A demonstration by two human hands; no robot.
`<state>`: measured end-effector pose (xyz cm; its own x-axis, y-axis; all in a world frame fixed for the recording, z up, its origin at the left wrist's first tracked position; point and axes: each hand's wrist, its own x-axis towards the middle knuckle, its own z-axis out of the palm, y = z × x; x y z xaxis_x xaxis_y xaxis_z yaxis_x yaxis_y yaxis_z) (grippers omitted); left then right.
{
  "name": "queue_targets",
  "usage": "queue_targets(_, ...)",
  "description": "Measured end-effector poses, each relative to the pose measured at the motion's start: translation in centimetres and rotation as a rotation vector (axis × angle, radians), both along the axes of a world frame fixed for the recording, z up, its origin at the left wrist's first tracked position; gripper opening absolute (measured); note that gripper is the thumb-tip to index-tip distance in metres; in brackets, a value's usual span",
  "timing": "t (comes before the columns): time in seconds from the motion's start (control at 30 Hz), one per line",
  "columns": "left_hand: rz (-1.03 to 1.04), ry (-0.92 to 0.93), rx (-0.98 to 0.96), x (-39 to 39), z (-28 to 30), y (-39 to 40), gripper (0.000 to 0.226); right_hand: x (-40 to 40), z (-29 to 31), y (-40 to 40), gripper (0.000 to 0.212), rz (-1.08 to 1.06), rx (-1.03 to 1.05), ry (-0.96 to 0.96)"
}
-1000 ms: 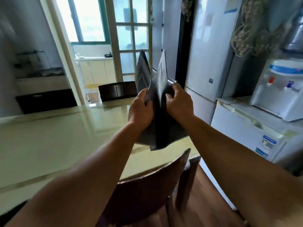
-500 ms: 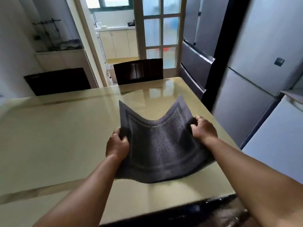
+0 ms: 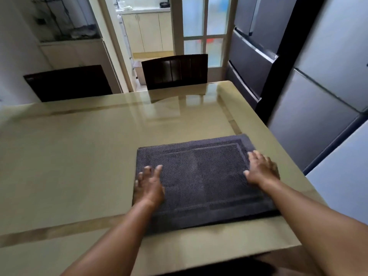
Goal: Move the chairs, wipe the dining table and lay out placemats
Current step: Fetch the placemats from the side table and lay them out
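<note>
A dark grey woven placemat (image 3: 201,180) lies flat on the glossy beige dining table (image 3: 79,166), near its right front corner. My left hand (image 3: 149,186) rests on the mat's left edge with fingers spread straight. Flat on the mat's right side lies my right hand (image 3: 260,170), fingers also extended. A dark wooden chair (image 3: 175,70) stands at the table's far side, and a second dark chair back (image 3: 67,82) shows at the far left.
Grey refrigerators (image 3: 310,96) stand close along the table's right side. Behind the far chair a glass-paned door (image 3: 203,26) and an open doorway lead to a kitchen with pale cabinets (image 3: 147,32). A pale sideboard (image 3: 73,52) sits at the back left.
The mat was held up folded, then spread sagging between both hands over the table. Now it lies flat and both hands have let go and press on it.
</note>
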<state>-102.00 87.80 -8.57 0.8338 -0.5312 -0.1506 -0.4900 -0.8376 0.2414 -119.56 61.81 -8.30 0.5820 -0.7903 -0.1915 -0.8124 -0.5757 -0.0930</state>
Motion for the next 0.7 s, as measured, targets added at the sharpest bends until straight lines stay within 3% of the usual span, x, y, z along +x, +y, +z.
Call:
queue_targets(0.13,-0.348,0.222,0.044,-2.2,-1.1,-1.8,0.057,2.2,1.2,4.5,0.048,0.245,0.190,-0.057)
queue_targets(0.27,-0.405,0.227,0.146,-3.7,-3.1,-2.0,0.055,3.1,1.2,9.7,0.028,0.342,0.195,0.106)
queue_targets(0.4,-0.373,0.225,0.177,-3.1,-3.3,-3.3,0.060,4.0,-0.2,11.7,0.046,0.338,0.203,0.265)
queue_targets(0.5,-0.332,0.214,0.152,-1.6,-2.9,-5.1,0.064,5.6,-1.3,10.4,0.060,0.306,0.223,0.257)
queue_targets(0.7,-0.344,0.044,0.085,1.8,-2.9,-9.0,0.055,11.0,-3.2,5.5,0.065,0.231,0.281,0.205)
